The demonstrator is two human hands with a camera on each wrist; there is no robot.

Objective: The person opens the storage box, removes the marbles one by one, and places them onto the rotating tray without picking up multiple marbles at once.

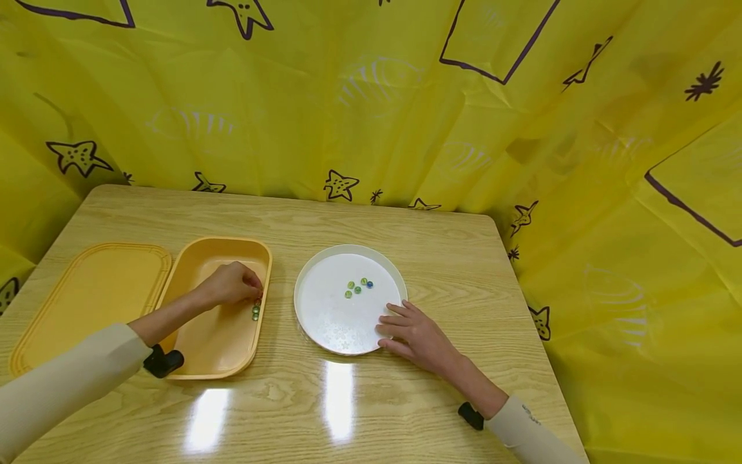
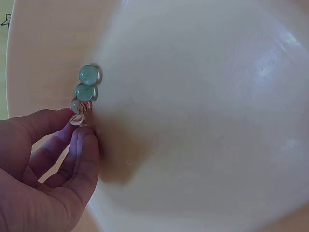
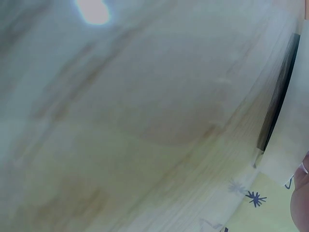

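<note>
My left hand point(image 1: 234, 283) reaches into a yellow-orange plastic bin point(image 1: 263, 254), at its right wall. In the left wrist view its thumb and fingertips pinch a red-and-white swirled marble point(image 2: 77, 119). Against that one sits another swirled marble point(image 2: 78, 106), followed by two green marbles point(image 2: 89, 75) in a row along the wall. My right hand point(image 1: 414, 335) rests with spread, relaxed fingers on the right rim of a round white tray point(image 1: 324, 316). Several green marbles and a blue marble point(image 1: 370, 284) lie on the tray. Only a sliver of the right hand point(image 3: 300, 203) shows in the right wrist view.
A yellow-orange lid point(image 1: 98, 296) lies flat at the left, touching the bin's side. The wooden table point(image 1: 452, 277) has rounded back corners. A yellow patterned curtain point(image 1: 377, 116) hangs behind it and along the right side.
</note>
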